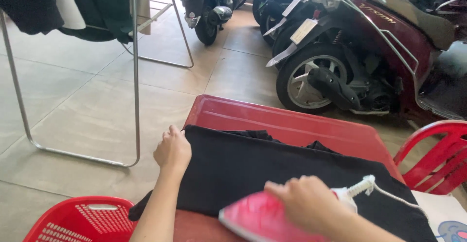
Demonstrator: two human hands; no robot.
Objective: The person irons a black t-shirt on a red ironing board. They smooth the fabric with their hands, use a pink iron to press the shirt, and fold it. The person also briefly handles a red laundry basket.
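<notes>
A black garment (272, 171) lies spread across a red plastic table (272, 118). My left hand (172, 149) pinches the garment's far left corner, fingers closed on the cloth. My right hand (304, 200) grips the handle of a pink and white clothes iron (258, 217), which rests on the near edge of the garment, its tip pointing left. The iron's white cord (389, 193) runs off to the right over the cloth.
A red plastic basket (80, 220) sits on the tiled floor at lower left. A metal clothes rack (135, 76) with dark clothes stands at left. Parked motor scooters (350, 62) fill the far right. A red plastic chair (438, 159) stands beside the table.
</notes>
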